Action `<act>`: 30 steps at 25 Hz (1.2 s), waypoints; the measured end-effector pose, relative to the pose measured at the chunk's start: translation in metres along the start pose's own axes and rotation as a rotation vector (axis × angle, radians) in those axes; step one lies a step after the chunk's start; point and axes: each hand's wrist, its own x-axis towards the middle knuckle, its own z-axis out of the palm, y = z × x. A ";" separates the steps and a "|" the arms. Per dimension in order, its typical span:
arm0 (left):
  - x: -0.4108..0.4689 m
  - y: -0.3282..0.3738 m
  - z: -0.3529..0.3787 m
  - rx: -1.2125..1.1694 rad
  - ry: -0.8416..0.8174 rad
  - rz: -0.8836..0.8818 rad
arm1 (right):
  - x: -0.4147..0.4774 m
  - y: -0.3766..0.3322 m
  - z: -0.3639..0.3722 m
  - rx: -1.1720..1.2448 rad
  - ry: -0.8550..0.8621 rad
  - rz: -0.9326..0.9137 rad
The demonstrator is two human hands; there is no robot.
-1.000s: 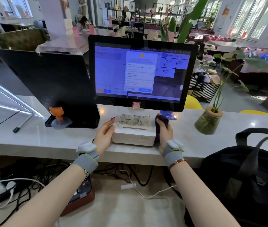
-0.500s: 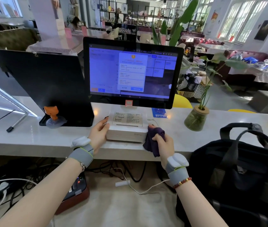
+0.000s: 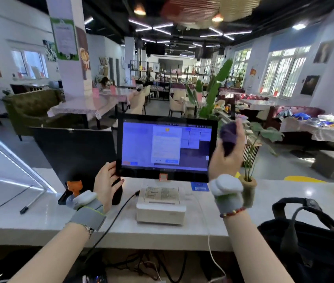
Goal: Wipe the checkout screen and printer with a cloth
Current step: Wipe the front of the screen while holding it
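Note:
The checkout screen (image 3: 166, 148) stands lit on the white counter (image 3: 29, 217), showing a blue interface with a pop-up window. Below it sits the white printer (image 3: 161, 203) with a paper label on top. My left hand (image 3: 106, 183) grips the screen's lower left corner, thumb on the front bezel. My right hand (image 3: 226, 158) is raised at the screen's right edge and holds a bunched dark purple cloth (image 3: 229, 136) beside the upper right corner. Both wrists wear grey bands.
A black bag (image 3: 308, 237) rests at the right front. A plant in a glass vase (image 3: 249, 186) stands right of the screen. An orange fox figure (image 3: 74, 186) and a black stand (image 3: 74, 152) are on the left. Cables (image 3: 119, 213) run over the counter edge.
Both hands left the printer. My left hand rose to the screen's lower left corner, my right hand lifted the cloth to the screen's right edge. The view tilted upward.

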 end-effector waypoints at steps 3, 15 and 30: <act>0.004 0.005 0.013 0.011 -0.017 0.021 | -0.004 0.006 0.038 -0.326 -0.218 -0.166; 0.027 -0.003 -0.005 -0.157 -0.289 -0.058 | -0.063 0.019 0.138 -0.745 -0.516 -0.548; 0.025 0.004 -0.014 -0.340 -0.278 -0.230 | -0.088 0.041 0.119 -0.728 -0.927 -1.149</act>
